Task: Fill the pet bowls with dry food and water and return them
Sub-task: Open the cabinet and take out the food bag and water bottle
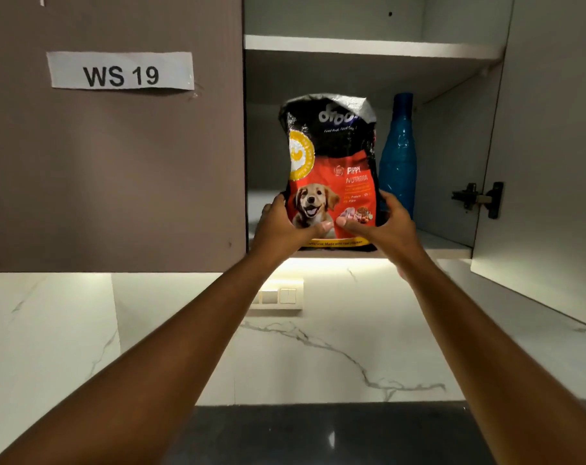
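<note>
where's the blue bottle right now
The blue bottle stands upright on the lower shelf of the open cabinet, just right of and behind the dog food bag both hands grip.

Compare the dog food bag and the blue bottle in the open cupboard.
The dog food bag is held at its base by the left hand and right hand; the blue bottle stands untouched. The bag is a wide, crinkled pouch, printed black and red with a puppy; the bottle is slim, rigid and plain blue. The bag is in front, the bottle behind to its right. Both stand upright on the lower shelf.
</note>
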Tool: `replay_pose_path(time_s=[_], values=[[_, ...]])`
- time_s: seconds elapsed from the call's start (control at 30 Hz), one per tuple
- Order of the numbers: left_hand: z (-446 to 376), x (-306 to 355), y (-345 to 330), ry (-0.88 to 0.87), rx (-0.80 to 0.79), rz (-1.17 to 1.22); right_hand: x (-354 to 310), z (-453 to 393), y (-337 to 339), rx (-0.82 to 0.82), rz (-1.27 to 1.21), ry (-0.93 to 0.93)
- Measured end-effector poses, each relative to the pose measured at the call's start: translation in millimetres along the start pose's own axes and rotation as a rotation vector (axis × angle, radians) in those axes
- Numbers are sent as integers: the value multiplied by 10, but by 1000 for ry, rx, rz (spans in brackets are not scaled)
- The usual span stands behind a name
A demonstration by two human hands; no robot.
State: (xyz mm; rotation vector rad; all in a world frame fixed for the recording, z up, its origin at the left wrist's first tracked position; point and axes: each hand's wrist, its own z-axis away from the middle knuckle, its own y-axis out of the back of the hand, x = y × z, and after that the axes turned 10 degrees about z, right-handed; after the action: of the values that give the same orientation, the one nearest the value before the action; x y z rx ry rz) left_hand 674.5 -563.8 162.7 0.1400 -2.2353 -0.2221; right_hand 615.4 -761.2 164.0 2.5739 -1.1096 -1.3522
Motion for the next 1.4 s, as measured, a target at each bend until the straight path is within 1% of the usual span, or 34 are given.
replay_pose_path(time_s=[0.2, 0.3, 0.4, 0.5, 0.67, 0.83, 1.0, 1.17, 1.4], values=[[555, 191, 303, -85, -5, -101, -286, 646, 51, 57, 20, -2], [927, 244, 422, -80, -47, -66, -341, 1034, 85, 60, 38, -38], [1434, 141, 520, -68, -95, -31, -309, 1542, 55, 21, 56, -51], [1954, -129, 546, 2, -134, -9, -167, 2049, -24, -35, 55, -60], [2642, -593, 616, 90, -169, -5, 164, 2711, -274, -99, 11, -168], [3506, -1233, 714, 292, -234, 42, 664, 3493, -676, -238, 12, -296], [4248, -1760, 726, 473, -260, 167, 1112, 4216, -993, -339, 27, -439], [4713, -2271, 690, 589, -270, 142, 1435, 4619, -1225, -383, 64, -515], [4973, -2720, 571, 606, -277, 43, 1889, 4810, -1479, -469, 127, -507]])
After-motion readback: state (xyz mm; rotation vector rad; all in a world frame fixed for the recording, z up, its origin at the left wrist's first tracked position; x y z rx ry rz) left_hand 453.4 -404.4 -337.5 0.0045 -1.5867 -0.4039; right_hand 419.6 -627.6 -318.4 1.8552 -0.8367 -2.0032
